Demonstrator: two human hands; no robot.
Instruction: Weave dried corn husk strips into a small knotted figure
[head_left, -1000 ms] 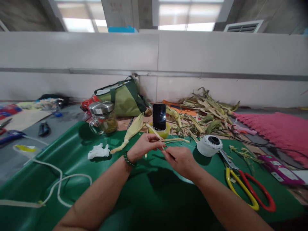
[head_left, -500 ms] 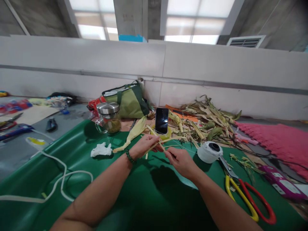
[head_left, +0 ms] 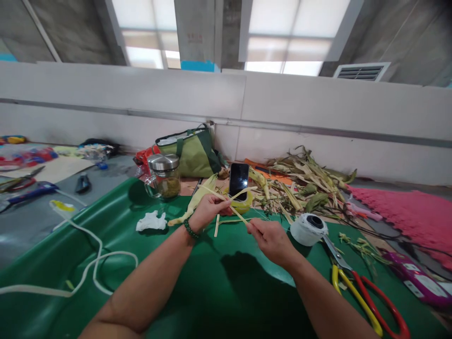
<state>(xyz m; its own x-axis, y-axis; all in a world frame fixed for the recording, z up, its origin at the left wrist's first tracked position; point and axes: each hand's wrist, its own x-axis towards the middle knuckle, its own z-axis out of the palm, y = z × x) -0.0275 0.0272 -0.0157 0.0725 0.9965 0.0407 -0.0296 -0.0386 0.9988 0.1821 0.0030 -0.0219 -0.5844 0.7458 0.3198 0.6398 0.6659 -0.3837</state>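
Note:
My left hand (head_left: 209,210), with a dark green bead bracelet at its wrist, pinches crossing strips of pale corn husk. One end of the corn husk strip (head_left: 240,216) runs down to my right hand (head_left: 270,238), whose fingers are closed on it. Both hands are raised over the green mat (head_left: 197,287). Behind the left hand lies a whole pale corn husk (head_left: 202,192). A phone (head_left: 238,180) stands upright beyond the hands, by a roll of yellowish tape (head_left: 243,205). Right of my right hand sits a spool of white thread (head_left: 308,230).
Scissors (head_left: 341,263) with yellow and red handles lie at the right, near a purple pack (head_left: 416,278). Dried husks (head_left: 310,179) are heaped at the back right. A lidded glass mug (head_left: 165,181), crumpled white tissue (head_left: 151,221) and white cord (head_left: 97,249) are at left.
My hands have drawn farther apart, so more of the strip shows between them. The whole view has shifted slightly, with the surroundings sitting lower.

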